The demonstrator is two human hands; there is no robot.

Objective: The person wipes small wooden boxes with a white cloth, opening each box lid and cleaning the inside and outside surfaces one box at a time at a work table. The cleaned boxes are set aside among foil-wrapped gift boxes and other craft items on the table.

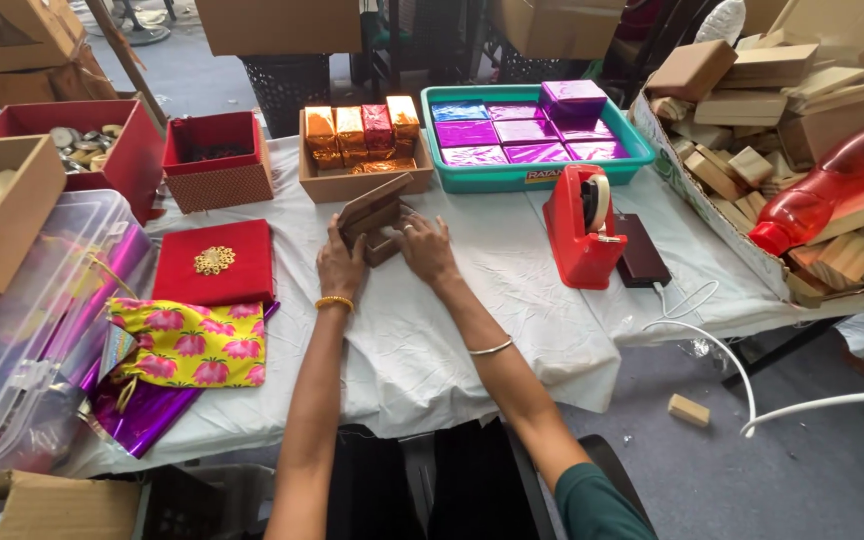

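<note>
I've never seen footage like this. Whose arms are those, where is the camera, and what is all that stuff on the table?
There is no machine here: a person wears a camera on the head, so this single picture looks down along their own two bare arms. The left hand and right hand both hold a small brown box at the middle of a table covered in white cloth.

Behind it sit a cardboard tray of gold and red foil-wrapped blocks and a teal tray of purple wrapped boxes. To the right stand a red tape dispenser and a carton of plain wooden blocks with a red bottle on top. To the left lie a flat red box with a gold ornament and a flowered pouch.
</note>
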